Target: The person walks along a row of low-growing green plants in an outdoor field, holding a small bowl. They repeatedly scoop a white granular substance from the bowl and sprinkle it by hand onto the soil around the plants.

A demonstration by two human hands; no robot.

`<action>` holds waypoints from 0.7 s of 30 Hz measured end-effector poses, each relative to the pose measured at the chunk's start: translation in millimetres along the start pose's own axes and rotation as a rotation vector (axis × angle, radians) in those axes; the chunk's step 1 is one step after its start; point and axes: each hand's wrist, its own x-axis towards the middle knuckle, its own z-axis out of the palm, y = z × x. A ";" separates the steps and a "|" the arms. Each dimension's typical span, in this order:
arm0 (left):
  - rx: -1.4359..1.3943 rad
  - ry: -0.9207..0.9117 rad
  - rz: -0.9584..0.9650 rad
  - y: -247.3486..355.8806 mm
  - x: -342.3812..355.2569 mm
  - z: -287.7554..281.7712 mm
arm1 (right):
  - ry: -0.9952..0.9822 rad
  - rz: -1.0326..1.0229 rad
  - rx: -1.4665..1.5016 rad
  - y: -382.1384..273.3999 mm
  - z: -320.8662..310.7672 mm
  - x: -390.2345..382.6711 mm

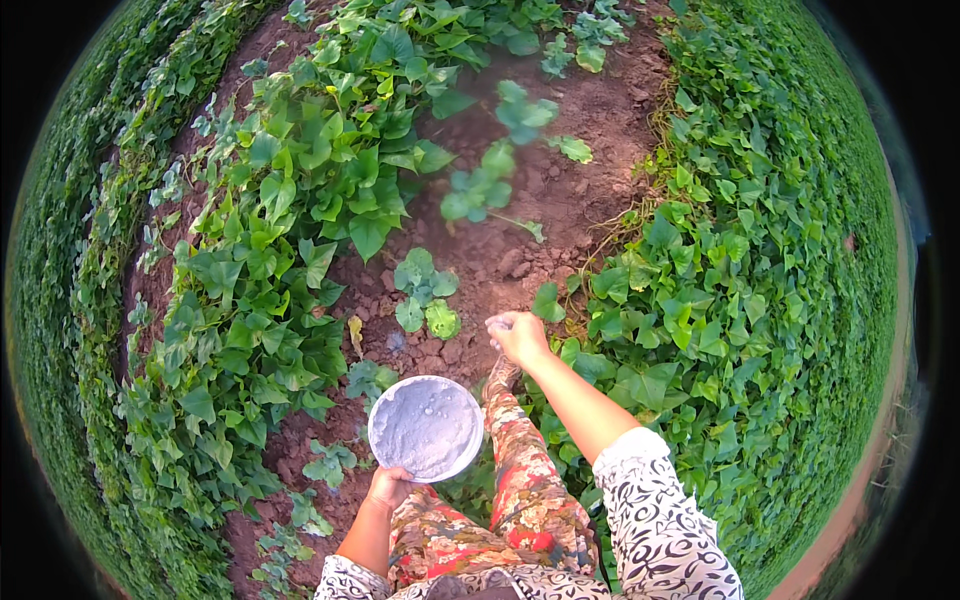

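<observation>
My left hand (pixel 390 486) grips the near left rim of a round white bowl (pixel 478 441), the thumb showing over the edge. Pale grey-lilac powder (pixel 425 425) with a few small lumps fills it nearly to the brim. To the right of the bowl and farther forward, my right hand (pixel 519 338) hangs over the soil with its fingers pinched together. Whitish traces show at the fingertips; what lies inside them is hidden. A small blue-green young plant (pixel 424 282) with one yellow-green leaf grows just left of that hand.
Reddish-brown cloddy soil (pixel 515 265) forms a strip ahead. Dense leafy vines (pixel 290 190) border it on the left, and more vines (pixel 730 290) on the right. Another blue-green plant (pixel 480 185) farther ahead looks blurred. My leg in flowered trousers (pixel 530 465) stands beneath my right arm.
</observation>
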 end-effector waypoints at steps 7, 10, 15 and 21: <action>-0.054 -0.014 -0.045 -27.5 23.6 25.5 | 0.264 -0.281 -0.302 -12.1 16.4 111.5; -0.022 -0.009 -0.019 -32.1 32.6 49.3 | 0.224 -0.239 -0.246 -15.9 1.3 86.8; 0.056 -0.054 -0.081 -23.1 48.7 94.9 | -0.119 -0.461 -0.362 2.4 -16.1 -35.4; 0.165 -0.187 -0.117 -11.4 62.0 157.0 | -0.076 -0.283 -0.432 10.7 -15.8 -72.8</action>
